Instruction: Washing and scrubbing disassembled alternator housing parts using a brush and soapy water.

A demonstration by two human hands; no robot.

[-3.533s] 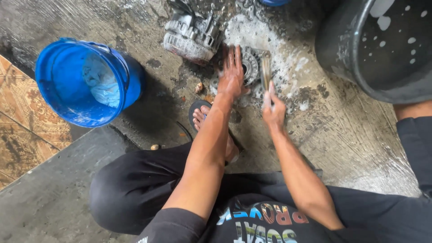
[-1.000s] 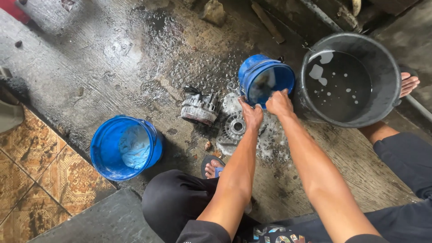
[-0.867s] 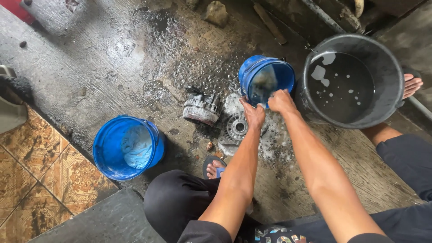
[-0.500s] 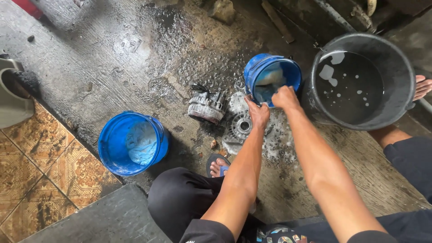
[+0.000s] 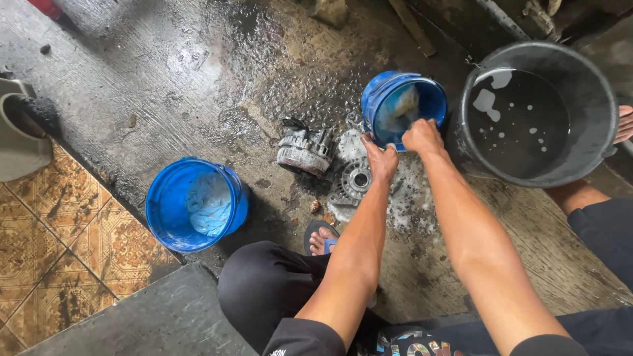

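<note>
I see left hand (image 5: 382, 160) gripping the small blue bucket (image 5: 403, 105) rim, right hand (image 5: 423, 136) clenched inside; wet plastic, light, slippery, hold rim.

Both arms stretched out toward 12 o'clock, 2 bare forearms nearly parallel. Left hand (image 5: 382, 160) curled, knuckles up; right hand (image 5: 422, 136) fisted just at its 1 o'clock.

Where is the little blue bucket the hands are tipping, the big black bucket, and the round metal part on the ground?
small blue bucket (image 5: 386, 99), head view, on its outer left wall.
big black bucket (image 5: 597, 86), head view, on its inner right wall.
round metal part (image 5: 356, 179), head view, beside its centre hole.
</note>
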